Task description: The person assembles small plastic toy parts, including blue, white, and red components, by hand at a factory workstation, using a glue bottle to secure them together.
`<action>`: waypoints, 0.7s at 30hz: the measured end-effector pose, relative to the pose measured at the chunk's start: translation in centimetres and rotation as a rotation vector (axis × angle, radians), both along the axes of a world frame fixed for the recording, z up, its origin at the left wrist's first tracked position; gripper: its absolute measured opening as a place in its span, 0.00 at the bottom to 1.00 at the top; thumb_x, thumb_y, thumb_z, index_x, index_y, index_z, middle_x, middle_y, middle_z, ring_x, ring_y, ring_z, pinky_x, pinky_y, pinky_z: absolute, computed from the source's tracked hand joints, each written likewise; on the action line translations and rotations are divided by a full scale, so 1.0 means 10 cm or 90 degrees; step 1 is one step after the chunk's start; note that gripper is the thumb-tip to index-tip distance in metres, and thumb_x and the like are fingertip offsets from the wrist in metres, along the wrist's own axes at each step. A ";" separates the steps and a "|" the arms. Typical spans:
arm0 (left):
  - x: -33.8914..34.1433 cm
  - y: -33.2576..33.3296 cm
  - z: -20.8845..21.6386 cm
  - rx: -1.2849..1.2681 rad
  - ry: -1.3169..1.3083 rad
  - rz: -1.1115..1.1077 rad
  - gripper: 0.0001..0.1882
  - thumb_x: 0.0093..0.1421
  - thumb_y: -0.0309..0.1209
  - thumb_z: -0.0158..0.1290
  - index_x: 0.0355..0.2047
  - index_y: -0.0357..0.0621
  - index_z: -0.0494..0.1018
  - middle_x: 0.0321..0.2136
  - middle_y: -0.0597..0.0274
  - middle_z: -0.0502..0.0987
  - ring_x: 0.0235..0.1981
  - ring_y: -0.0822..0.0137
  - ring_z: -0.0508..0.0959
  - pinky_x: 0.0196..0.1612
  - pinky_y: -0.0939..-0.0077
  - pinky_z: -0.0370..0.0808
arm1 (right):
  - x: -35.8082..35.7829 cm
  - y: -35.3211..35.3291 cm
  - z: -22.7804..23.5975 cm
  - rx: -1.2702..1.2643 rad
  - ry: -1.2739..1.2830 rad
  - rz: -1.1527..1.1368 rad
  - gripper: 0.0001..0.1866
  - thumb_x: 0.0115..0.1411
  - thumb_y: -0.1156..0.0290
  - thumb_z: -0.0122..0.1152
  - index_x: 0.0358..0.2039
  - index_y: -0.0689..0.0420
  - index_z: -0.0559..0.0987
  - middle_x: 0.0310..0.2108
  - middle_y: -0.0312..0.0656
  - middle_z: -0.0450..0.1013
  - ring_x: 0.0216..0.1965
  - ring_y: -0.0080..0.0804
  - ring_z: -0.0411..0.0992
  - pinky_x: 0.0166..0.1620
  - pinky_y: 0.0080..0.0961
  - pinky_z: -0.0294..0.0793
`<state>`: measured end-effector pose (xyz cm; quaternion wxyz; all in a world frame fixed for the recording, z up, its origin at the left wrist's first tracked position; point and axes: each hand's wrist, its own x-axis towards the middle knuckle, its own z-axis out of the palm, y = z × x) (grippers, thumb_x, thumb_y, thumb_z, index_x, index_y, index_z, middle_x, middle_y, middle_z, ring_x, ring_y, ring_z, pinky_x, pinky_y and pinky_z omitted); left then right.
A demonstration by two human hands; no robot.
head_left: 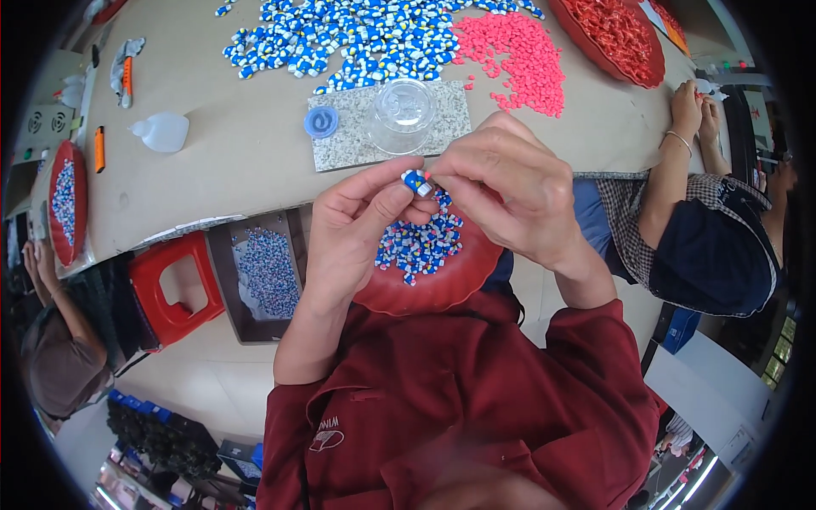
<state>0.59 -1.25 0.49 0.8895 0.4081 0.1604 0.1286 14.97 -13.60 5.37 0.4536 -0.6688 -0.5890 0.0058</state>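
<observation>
My left hand (347, 228) pinches a small blue and white figurine (416, 181) between thumb and fingers. From the other side, my right hand (514, 191) has its fingertips closed on a tiny pink piece (427, 175) that touches the figurine's right side. Directly below both hands is a red scalloped bowl (478, 276) on my lap, partly hidden by them. Inside it lie many blue, white and pink figurines (421, 253). Just beyond my fingers, a speckled stone slab (344, 155) bears a clear round container (401, 115) and a small blue-lidded tub (321, 121).
Blue and white pieces (340, 42) and pink pieces (518, 64) are heaped across the table. A white squeeze bottle (161, 133) and orange-handled knife (127, 81) lie left. A red stool (174, 285) and dark bin (268, 272) stand below the edge. Co-workers sit on both sides.
</observation>
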 end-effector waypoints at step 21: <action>0.03 -0.05 -0.04 -0.019 -0.017 -0.032 0.13 0.63 0.21 0.51 0.49 0.32 0.73 0.33 0.52 0.81 0.34 0.68 0.82 0.41 0.78 0.79 | -0.14 -0.12 -0.19 0.027 -0.050 -0.038 0.13 0.43 0.85 0.65 0.33 0.64 0.79 0.31 0.42 0.75 0.29 0.37 0.71 0.31 0.28 0.72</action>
